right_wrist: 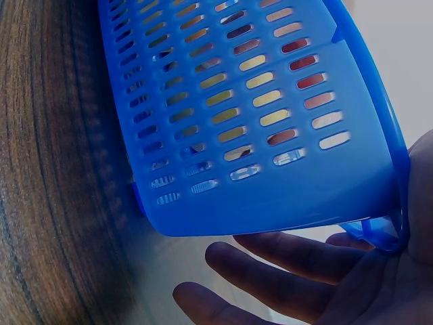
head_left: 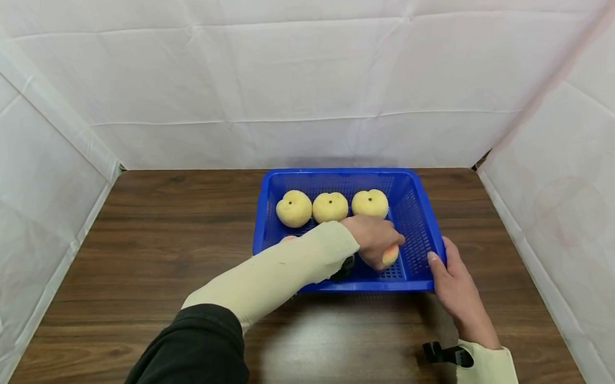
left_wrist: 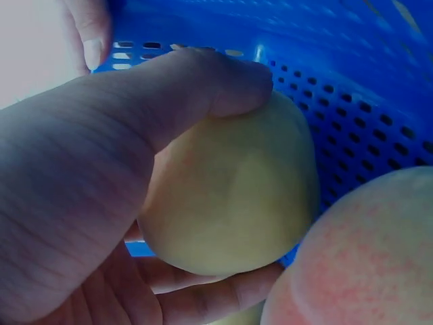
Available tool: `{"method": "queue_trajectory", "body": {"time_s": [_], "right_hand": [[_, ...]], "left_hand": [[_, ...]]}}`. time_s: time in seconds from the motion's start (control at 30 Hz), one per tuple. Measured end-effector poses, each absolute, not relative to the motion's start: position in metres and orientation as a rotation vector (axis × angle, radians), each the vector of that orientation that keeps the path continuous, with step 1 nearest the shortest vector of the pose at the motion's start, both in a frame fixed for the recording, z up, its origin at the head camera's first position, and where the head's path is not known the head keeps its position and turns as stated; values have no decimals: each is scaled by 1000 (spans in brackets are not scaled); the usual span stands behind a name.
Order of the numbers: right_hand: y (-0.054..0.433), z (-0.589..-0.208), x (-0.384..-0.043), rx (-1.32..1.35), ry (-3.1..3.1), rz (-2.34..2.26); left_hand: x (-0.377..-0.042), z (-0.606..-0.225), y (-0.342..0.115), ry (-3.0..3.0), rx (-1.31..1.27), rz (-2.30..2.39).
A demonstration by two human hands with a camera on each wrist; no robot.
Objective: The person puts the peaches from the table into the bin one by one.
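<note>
My left hand point(head_left: 373, 238) reaches into a blue plastic basket point(head_left: 427, 209) and grips a peach point(left_wrist: 230, 189) near the front right corner. Its thumb lies over the top of the fruit and its fingers curve below. Another peach point(left_wrist: 369, 254), flushed pink, sits right beside it in the left wrist view. Three pale yellow peaches point(head_left: 330, 207) stand in a row along the back of the basket. My right hand point(head_left: 458, 291) holds the basket's front right corner, thumb over the rim and fingers outside. The left forearm hides much of the front row.
The basket stands on a dark wood-grain table point(head_left: 185, 220) near its back edge. White sheeting point(head_left: 302, 72) rises at the back and on both sides. A black strap with a small device point(head_left: 448, 355) sits on the right wrist.
</note>
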State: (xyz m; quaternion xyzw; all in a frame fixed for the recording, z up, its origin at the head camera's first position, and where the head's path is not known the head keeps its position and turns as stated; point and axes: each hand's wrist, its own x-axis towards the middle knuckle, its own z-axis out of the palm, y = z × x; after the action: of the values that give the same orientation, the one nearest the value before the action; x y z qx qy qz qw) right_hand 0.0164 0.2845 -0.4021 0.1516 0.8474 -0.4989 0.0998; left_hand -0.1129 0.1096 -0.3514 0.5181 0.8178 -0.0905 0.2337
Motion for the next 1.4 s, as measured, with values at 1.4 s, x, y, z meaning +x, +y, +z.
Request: {"method": "queue_trajectory", "body": {"time_s": [1.4], "right_hand": [[285,-404,18,434,2543,-1479]], "left_hand": [[-120,-368,110,2222,1385,-229]]}}
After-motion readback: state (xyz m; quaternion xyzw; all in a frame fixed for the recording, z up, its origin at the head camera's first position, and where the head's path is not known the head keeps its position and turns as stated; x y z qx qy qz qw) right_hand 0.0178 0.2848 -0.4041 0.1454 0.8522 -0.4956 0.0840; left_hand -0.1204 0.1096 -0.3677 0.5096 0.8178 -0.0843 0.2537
